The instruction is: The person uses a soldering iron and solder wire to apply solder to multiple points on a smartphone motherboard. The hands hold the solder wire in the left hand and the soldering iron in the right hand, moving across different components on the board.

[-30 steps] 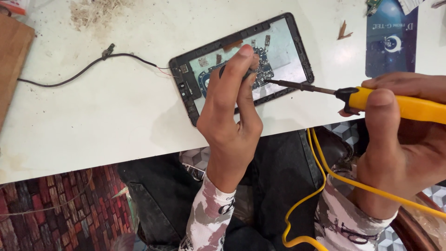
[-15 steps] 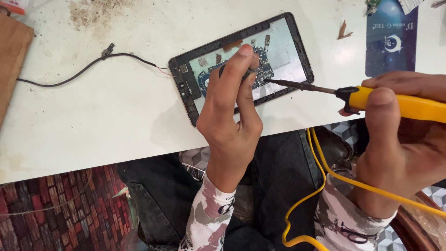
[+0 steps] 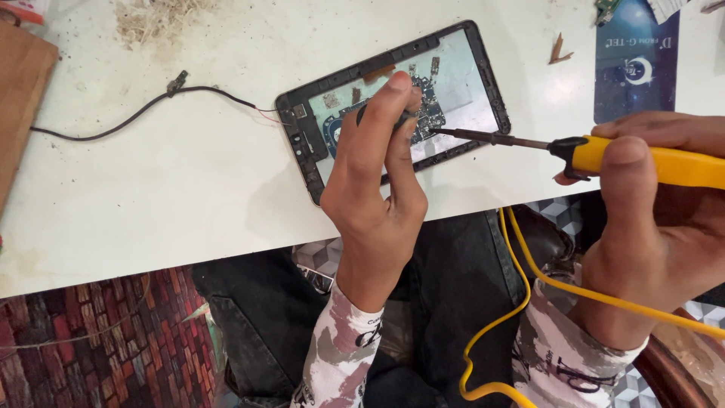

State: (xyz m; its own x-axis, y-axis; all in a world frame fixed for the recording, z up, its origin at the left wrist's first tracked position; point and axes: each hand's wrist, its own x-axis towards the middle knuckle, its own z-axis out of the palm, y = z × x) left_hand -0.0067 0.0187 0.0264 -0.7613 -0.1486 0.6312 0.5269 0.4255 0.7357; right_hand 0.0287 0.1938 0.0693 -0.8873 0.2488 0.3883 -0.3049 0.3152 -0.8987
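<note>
Nothing is shifting since earlier: the left hand [image 3: 375,189] is pinning the tablet [image 3: 393,106], fingers together, the right hand [image 3: 649,227] gripping the iron [image 3: 604,155]; its tip is risking burning fingertips.

Left hand [image 3: 375,189] pins the opened phone [image 3: 393,109] — right hand [image 3: 657,219] holds a yellow soldering iron [image 3: 604,155] to its board.
</note>
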